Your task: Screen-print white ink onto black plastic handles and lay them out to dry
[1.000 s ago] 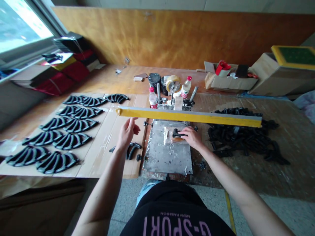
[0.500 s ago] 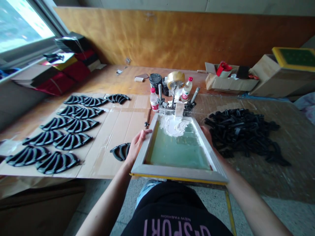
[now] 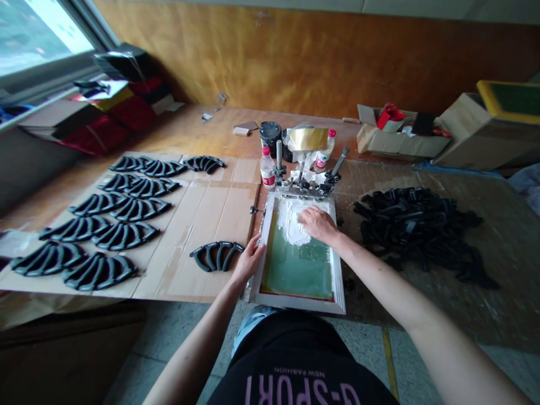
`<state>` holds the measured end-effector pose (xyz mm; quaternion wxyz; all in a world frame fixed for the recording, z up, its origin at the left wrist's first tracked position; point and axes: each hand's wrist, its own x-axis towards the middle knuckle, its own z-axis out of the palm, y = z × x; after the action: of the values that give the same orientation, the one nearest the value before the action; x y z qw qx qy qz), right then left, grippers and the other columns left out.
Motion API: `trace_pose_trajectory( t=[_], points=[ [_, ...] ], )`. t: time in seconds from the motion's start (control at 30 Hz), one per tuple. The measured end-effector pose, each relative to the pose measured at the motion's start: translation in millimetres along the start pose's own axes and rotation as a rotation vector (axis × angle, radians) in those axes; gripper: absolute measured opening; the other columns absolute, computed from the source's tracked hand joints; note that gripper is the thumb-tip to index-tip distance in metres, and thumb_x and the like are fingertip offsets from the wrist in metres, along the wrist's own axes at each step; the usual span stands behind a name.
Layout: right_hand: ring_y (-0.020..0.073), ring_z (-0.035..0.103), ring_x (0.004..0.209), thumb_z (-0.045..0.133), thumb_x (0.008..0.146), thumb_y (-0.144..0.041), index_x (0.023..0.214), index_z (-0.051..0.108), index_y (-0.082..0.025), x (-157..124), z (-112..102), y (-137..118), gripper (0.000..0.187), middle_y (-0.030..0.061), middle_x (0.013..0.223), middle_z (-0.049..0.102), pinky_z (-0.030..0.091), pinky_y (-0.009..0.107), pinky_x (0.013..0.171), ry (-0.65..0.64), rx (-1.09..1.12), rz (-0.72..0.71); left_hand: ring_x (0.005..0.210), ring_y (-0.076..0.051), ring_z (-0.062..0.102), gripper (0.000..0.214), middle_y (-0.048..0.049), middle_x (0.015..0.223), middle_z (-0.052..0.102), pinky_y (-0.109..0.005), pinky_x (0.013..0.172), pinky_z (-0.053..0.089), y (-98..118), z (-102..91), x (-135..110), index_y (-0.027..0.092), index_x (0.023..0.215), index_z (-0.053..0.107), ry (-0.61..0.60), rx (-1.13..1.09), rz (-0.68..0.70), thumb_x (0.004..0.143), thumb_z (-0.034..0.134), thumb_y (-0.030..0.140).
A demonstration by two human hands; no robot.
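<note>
A screen-printing frame (image 3: pixel 340 281) with a green mesh lies flat on the wooden table in front of me, hinged at its far end. A smear of white ink (image 3: pixel 290 222) covers the far part of the mesh. My left hand (image 3: pixel 250 261) grips the frame's left rail, fingers wrapped over the edge. My right hand (image 3: pixel 319 225) rests on the mesh at the white ink, fingers curled down; what is under them is hidden. A set of black curved plastic parts (image 3: pixel 216 255) lies on the cardboard just left of my left hand.
Rows of black curved parts (image 3: pixel 113 236) lie on the cardboard sheet (image 3: pixel 211 214) at left. A heap of black parts (image 3: pixel 417 225) sits at right. Bottles (image 3: pixel 267 169), a tape roll (image 3: pixel 310 139) and a black pot (image 3: pixel 270 132) stand behind the frame. Cardboard boxes (image 3: pixel 396 143) are at the back right.
The frame has swung down from raised to flat, covering the metal plate and the part on it. My right hand moved onto the mesh; my left hand took the left rail.
</note>
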<state>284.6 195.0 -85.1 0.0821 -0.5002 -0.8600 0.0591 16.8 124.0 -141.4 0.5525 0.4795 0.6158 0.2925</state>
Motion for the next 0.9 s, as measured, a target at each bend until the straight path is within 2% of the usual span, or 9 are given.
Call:
trace_pose_trajectory(
  t=[0.1, 0.17, 0.33, 0.5, 0.57, 0.63, 0.73, 0.8, 0.9],
  points=[
    [0.0224, 0.052, 0.088, 0.049, 0.083, -0.005, 0.087, 0.061, -0.015, -22, -6, -9, 0.017, 0.0084, 0.086, 0.062, 0.041, 0.031, 0.074, -0.043, 0.032, -0.276, 0.081, -0.019, 0.064, 0.065, -0.0035, 0.090, 0.069, -0.027, 0.070, 0.049, -2, 0.5, 0, 0.023, 0.139, 0.047, -0.003, -0.024, 0.014, 0.084, 0.055, 0.055],
    [0.0203, 0.053, 0.084, 0.052, 0.082, -0.006, 0.084, 0.061, -0.016, -25, -12, -9, 0.014, 0.0060, 0.083, 0.062, 0.041, 0.029, 0.073, -0.065, 0.087, -0.356, 0.080, -0.018, 0.064, 0.063, -0.0031, 0.088, 0.069, -0.026, 0.069, 0.049, -2, 1.2, -1, 0.023, 0.138, 0.049, 0.006, -0.018, 0.026, 0.084, 0.055, 0.055],
    [0.0220, 0.053, 0.088, 0.051, 0.084, -0.008, 0.084, 0.063, -0.016, -27, -3, -9, 0.014, 0.0077, 0.084, 0.062, 0.042, 0.031, 0.074, 0.089, 0.047, -0.186, 0.074, -0.017, 0.064, 0.064, -0.0034, 0.087, 0.069, -0.025, 0.063, 0.049, 1, 1.9, -3, 0.022, 0.138, 0.048, 0.019, -0.047, 0.004, 0.083, 0.056, 0.055],
    [0.0221, 0.055, 0.091, 0.054, 0.088, -0.014, 0.093, 0.065, -0.016, -35, 7, -16, 0.013, 0.0079, 0.087, 0.065, 0.045, 0.032, 0.080, 0.114, 0.116, -0.248, 0.068, -0.017, 0.064, 0.067, -0.0032, 0.084, 0.069, -0.025, 0.059, 0.048, 6, 0.8, -5, 0.022, 0.139, 0.048, 0.026, -0.071, -0.018, 0.081, 0.059, 0.053],
    [0.0212, 0.057, 0.089, 0.060, 0.088, -0.022, 0.098, 0.066, -0.018, -20, -1, -11, 0.013, 0.0066, 0.090, 0.066, 0.045, 0.031, 0.078, 0.140, 0.156, -0.152, 0.068, -0.018, 0.064, 0.068, -0.0031, 0.083, 0.070, -0.025, 0.059, 0.048, 16, -2.3, -9, 0.022, 0.140, 0.047, 0.015, -0.070, -0.032, 0.081, 0.060, 0.053],
    [0.0216, 0.059, 0.089, 0.064, 0.086, -0.029, 0.115, 0.062, -0.022, 3, -15, 2, 0.030, 0.0064, 0.095, 0.068, 0.045, 0.031, 0.077, 0.180, 0.137, -0.013, 0.073, -0.018, 0.065, 0.070, -0.0039, 0.088, 0.071, -0.025, 0.061, 0.049, 32, -7.7, -15, 0.022, 0.141, 0.046, -0.005, -0.096, -0.027, 0.080, 0.061, 0.054],
    [0.0229, 0.061, 0.086, 0.065, 0.085, -0.035, 0.134, 0.052, -0.028, 30, -39, 37, 0.051, 0.0062, 0.097, 0.069, 0.045, 0.032, 0.072, 0.241, 0.065, 0.235, 0.076, -0.018, 0.065, 0.064, -0.0045, 0.091, 0.071, -0.024, 0.063, 0.048, 64, -17.3, -24, 0.021, 0.134, 0.054, -0.014, -0.171, 0.019, 0.083, 0.054, 0.060],
    [0.0230, 0.062, 0.081, 0.058, 0.088, -0.040, 0.132, 0.053, -0.028, 28, -52, 67, 0.045, 0.0057, 0.093, 0.070, 0.044, 0.032, 0.071, 0.311, 0.062, 0.434, 0.068, -0.016, 0.063, 0.061, -0.0037, 0.085, 0.070, -0.024, 0.058, 0.047, 87, -20.9, -24, 0.020, 0.122, 0.062, -0.016, -0.238, 0.050, 0.085, 0.045, 0.066],
    [0.0224, 0.062, 0.077, 0.045, 0.094, -0.038, 0.116, 0.062, -0.022, 1, -53, 104, 0.033, 0.0068, 0.084, 0.070, 0.045, 0.032, 0.071, 0.382, 0.110, 0.672, 0.064, -0.014, 0.061, 0.059, -0.0026, 0.083, 0.069, -0.024, 0.057, 0.048, 123, -18.4, -12, 0.020, 0.106, 0.065, -0.001, -0.419, 0.169, 0.084, 0.043, 0.070]
  ],
)
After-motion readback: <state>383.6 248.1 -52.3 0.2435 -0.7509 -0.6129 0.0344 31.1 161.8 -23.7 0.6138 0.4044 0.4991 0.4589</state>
